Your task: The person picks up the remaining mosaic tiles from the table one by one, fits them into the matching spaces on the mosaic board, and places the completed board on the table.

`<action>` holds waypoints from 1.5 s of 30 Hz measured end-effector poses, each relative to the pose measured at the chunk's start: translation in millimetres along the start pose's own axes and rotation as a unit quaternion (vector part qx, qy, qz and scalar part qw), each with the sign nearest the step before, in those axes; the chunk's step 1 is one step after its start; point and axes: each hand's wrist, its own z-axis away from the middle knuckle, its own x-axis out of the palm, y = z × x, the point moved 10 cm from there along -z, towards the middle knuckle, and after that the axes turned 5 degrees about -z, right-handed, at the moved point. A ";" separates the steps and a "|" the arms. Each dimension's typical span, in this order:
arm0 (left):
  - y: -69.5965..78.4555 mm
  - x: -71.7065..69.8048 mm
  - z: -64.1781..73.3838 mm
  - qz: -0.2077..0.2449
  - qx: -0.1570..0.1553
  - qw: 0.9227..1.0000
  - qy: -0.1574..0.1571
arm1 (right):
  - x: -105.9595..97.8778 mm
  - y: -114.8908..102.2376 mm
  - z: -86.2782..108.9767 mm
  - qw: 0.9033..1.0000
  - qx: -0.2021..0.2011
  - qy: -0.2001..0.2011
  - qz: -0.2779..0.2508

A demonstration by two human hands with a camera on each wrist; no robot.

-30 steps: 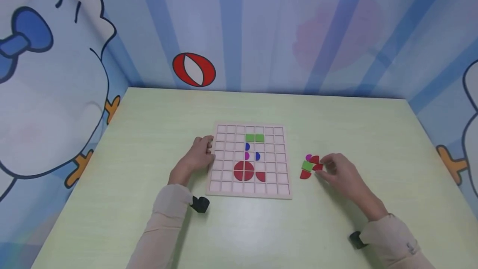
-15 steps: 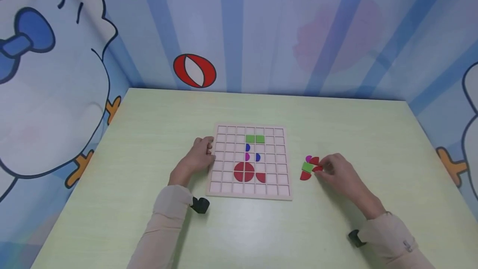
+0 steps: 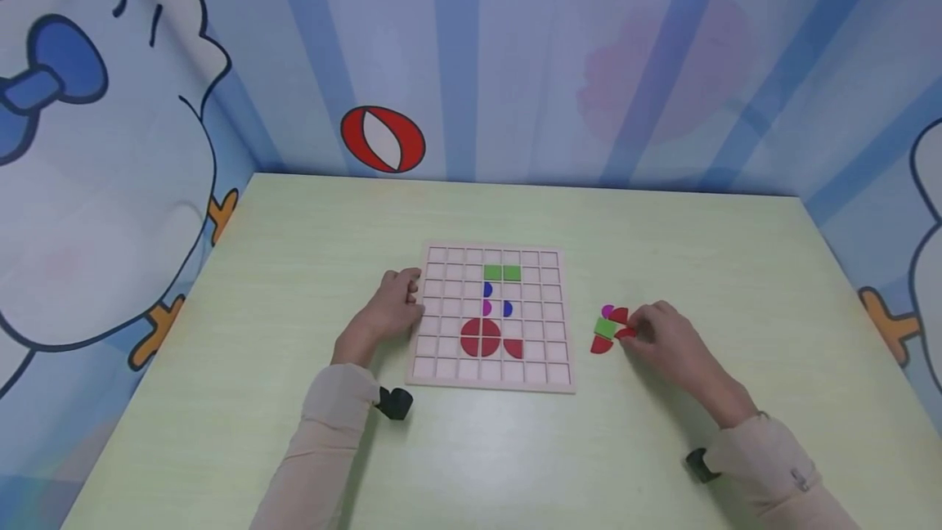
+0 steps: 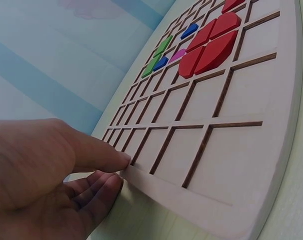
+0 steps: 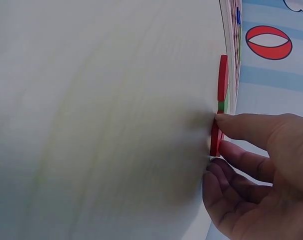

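Pale tabletop point(image 3: 500, 464) bears a gridded board point(image 3: 531, 311), gripped by the left hand point(image 3: 386, 307); the right hand point(image 3: 671, 343) pinches a partly hidden red piece point(image 5: 215, 139), long edge near-upright in its wrist view.

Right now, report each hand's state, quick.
Left hand: touching the edge of the board; gripping or not, can't tell.
Right hand: closed, pinching a red piece.

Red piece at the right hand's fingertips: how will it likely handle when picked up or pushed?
The red piece looks stiff, judging by its straight edge. It's probably light, being small beside the right hand. Its flat shape suggests sliding rather than rolling if pushed.
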 end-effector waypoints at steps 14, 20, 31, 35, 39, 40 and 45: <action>-2.9 -1.0 -0.6 0.002 -0.007 1.000 0.000 | 6.2 4.3 -2.4 0.999 0.030 -0.040 -0.012; -2.2 0.2 -0.5 -0.002 -0.007 1.000 -0.002 | 5.1 3.7 -1.6 0.999 0.024 -0.039 -0.002; 0.6 -0.4 -0.8 0.006 -0.006 1.000 -0.004 | 0.4 0.5 0.6 0.999 0.029 -0.032 0.000; 0.6 -0.5 -1.5 0.006 -0.002 1.000 -0.006 | -0.6 -0.7 1.6 0.999 0.032 -0.035 -0.004; 1.0 -0.2 -1.2 0.011 0.000 1.000 -0.008 | -1.3 -2.1 2.3 0.999 0.031 -0.036 -0.003; 1.0 -0.3 -1.1 0.013 0.000 1.000 -0.008 | -1.8 -2.6 2.3 0.999 0.030 -0.035 -0.001; 0.5 -0.3 -0.3 0.015 -0.002 1.000 -0.009 | -4.5 -5.1 1.8 0.999 0.022 -0.027 0.009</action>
